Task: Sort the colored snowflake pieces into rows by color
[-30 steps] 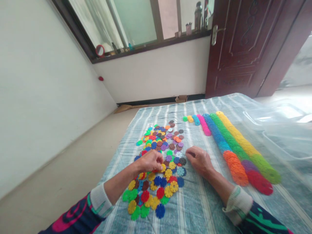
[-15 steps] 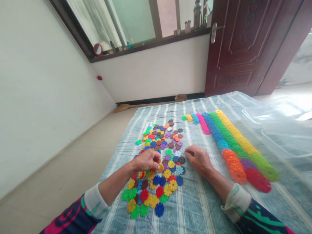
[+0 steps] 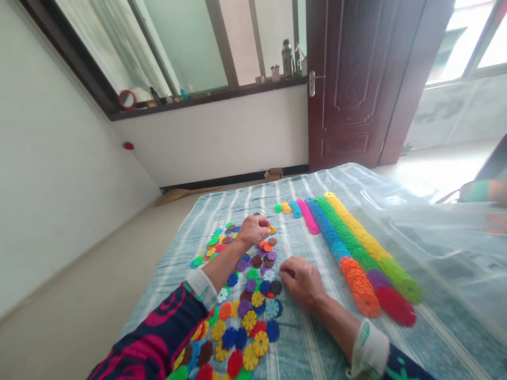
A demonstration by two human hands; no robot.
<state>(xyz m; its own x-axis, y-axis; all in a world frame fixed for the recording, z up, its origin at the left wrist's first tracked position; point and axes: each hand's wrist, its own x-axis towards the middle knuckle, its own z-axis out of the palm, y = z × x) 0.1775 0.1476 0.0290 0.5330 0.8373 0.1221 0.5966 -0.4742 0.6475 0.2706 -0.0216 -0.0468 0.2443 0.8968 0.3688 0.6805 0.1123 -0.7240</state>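
Note:
Pinched in my left hand point(image 3: 254, 230) is a yellow notched plastic disc point(image 3: 272, 230), held above the far end of a loose spread of mixed-colour discs point(image 3: 249, 320). My right hand point(image 3: 303, 279) rests on the striped cloth just right of that spread, fingers curled together; whether anything is inside them is hidden. Further right, overlapping discs lie in rows sorted by colour: a long yellow row point(image 3: 354, 227), a green row point(image 3: 348, 232), a blue row point(image 3: 322, 224), orange discs point(image 3: 359, 287) and red discs point(image 3: 396, 306). Shorter pink point(image 3: 308, 216) and light blue point(image 3: 295, 209) rows stand left of these.
A clear plastic container point(image 3: 443, 227) lies at the right of the striped bed cloth point(image 3: 301, 338). Beyond the bed are a white wall, a window ledge point(image 3: 206, 97) with small items and a dark red door point(image 3: 352, 79). Part of another person's hand point(image 3: 479, 191) shows at the right edge.
My left hand has carried the yellow disc away from the middle of the pile toward its far end. The view has turned to the right; my right hand stays beside the pile.

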